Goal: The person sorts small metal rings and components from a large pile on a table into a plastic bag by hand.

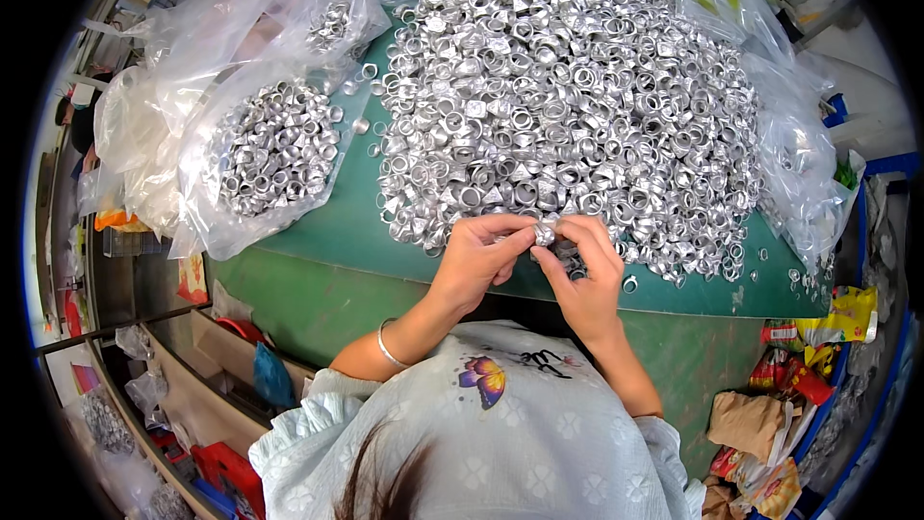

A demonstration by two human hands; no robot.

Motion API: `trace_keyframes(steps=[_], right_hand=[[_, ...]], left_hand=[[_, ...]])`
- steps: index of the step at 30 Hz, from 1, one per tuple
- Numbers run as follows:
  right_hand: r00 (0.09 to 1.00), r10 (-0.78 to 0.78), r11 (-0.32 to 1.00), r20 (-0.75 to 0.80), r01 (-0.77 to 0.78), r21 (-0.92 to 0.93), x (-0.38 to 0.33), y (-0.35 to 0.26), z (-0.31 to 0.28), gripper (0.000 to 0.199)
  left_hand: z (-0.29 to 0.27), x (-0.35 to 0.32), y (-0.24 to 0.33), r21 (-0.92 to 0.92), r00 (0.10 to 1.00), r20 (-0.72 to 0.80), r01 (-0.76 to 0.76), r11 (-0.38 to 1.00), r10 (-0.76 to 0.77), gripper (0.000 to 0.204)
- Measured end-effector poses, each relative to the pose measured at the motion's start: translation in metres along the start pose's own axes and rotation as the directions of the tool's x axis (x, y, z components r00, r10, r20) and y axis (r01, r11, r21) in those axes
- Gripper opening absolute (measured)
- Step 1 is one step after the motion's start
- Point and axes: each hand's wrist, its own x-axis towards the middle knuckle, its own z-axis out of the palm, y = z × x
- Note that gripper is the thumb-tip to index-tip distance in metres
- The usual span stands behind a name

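Observation:
A small silver ring (544, 233) is pinched between the fingertips of both hands, just above the table's near edge. My left hand (478, 258) grips it from the left with thumb and forefinger, the other fingers curled in. From the right, my right hand (587, 274) closes its thumb and fingers on the same ring. Right behind the hands spreads a large heap of silver metal rings (568, 106), in plain bands and wide-faced shapes. Parts of the heap are hidden behind my fingers.
The heap lies on a green table (318, 236). On the left, a clear plastic bag (207, 221) holds more rings (279, 149). Plastic bags (799, 154) line the right edge. Low drawers (207, 356) stand at lower left; a brown paper bag (746, 424) and colourful packets (837, 313) sit at lower right.

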Motion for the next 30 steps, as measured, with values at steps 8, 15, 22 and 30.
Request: trace_keyframes(steps=[8, 15, 22, 30], right_hand=[[0.999, 0.05, 0.999, 0.009, -0.05, 0.012, -0.003, -0.001, -0.001, 0.03], [0.999, 0.034, 0.998, -0.009, -0.035, -0.052, -0.004, 0.009, -0.011, 0.025], [0.991, 0.118, 0.98, -0.067, -0.127, -0.155, -0.021, 0.032, -0.052, 0.015], [0.88, 0.219, 0.874, -0.423, -0.369, -0.316, -0.017, 0.05, -0.138, 0.011]], left_hand=[[0.009, -0.002, 0.007, 0.239, 0.997, -0.036, -0.063, 0.969, 0.073, 0.015], [-0.006, 0.035, 0.025, 0.799, 0.699, 0.064, -0.463, 0.384, 0.712, 0.009], [-0.004, 0.062, 0.042, 0.939, 0.669, 0.16, -0.33, 0.098, 0.726, 0.021], [0.004, 0.06, 0.048, 0.938, 0.641, 0.152, -0.333, 0.095, 0.752, 0.031]])
